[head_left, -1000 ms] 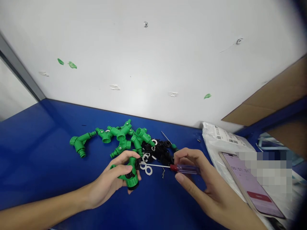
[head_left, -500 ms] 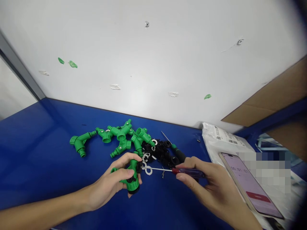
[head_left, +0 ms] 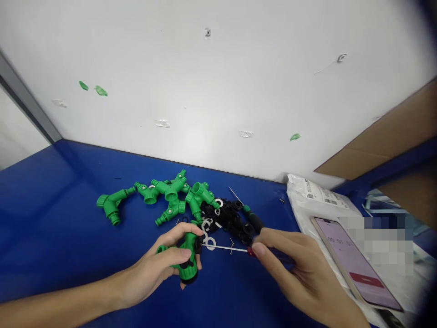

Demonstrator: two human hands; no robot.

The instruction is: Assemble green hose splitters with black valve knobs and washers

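Observation:
My left hand (head_left: 160, 264) grips a green plastic two-way hose tap connector (head_left: 187, 266) with a black valve part, holding it just above the blue tabletop. My right hand (head_left: 293, 269) holds a red-handled screwdriver (head_left: 225, 248), its thin shaft pointing left, with the tip next to the connector's black end. Most of the handle is hidden in my fingers. Beyond my hands lie several green connectors (head_left: 170, 191), a heap of black fittings (head_left: 227, 218), white washers (head_left: 210, 243), and a green-and-black screwdriver (head_left: 253, 218).
The blue table (head_left: 51, 205) meets a white wall (head_left: 205, 91) at the back. To the right, a phone (head_left: 351, 259) showing a timer lies on a white plastic mailer (head_left: 317, 196). Brown cardboard (head_left: 385, 141) stands at the upper right.
My right hand and its screwdriver have moved down and closed over the handle, hiding more of it. The left hand and connector have dropped slightly.

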